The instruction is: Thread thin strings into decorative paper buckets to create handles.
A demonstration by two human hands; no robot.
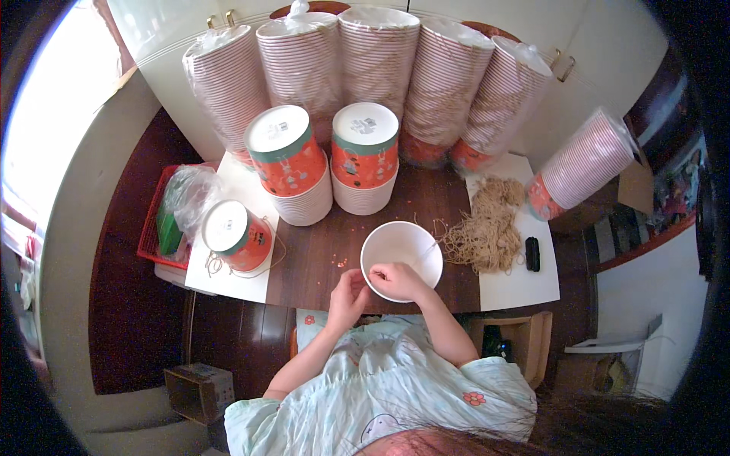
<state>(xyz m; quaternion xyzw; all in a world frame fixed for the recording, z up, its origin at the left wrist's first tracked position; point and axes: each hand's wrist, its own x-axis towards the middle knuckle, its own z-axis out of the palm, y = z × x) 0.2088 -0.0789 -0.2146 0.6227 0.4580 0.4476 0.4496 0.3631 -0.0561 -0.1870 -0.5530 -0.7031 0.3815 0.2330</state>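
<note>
A white-lined paper bucket (414, 242) stands in front of me with its mouth up. My right hand (399, 281) reaches over its near left rim, fingers curled in a pinch inside the opening. Against the outside of that same rim is my left hand (350, 299), its fingers bent and close together. Whatever either hand's fingertips pinch is too small or hidden to make out. A thin pale strand (431, 248) shows along the bucket's inner right wall. To the right lies a loose heap of tan twine (490, 228).
Two stacks of upside-down orange buckets (293, 171) stand behind. One upturned bucket with twine (247, 242) is at left, by a red basket (154, 220). Tall plastic-wrapped bucket stacks (378, 61) line the back; another wrapped stack (589, 163) and a black object (532, 254) are right.
</note>
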